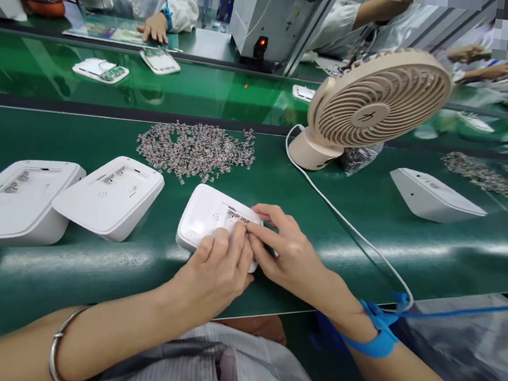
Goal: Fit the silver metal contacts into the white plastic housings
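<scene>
A white plastic device housing (200,215) lies on the green bench in front of me, its recessed battery compartment facing up. Small metal contacts (235,215) show inside that recess. My left hand (223,260) is curled over the housing's near side, fingertips pressed at the compartment's lower edge. From the right, my right hand (291,247) grips the housing's right end, with one finger along the top edge and others meeting the left fingertips at the recess. Any small part between the fingertips is hidden. Beyond the housing spreads a pile of small metal contacts (194,150).
More white housings (111,195) lie at left, some overlapping; another housing (437,196) sits at right. A beige fan (373,106) trails a white cable across the bench. A blue wrist strap (375,336) is on my right wrist. Across the line rests a co-worker's hand (156,27).
</scene>
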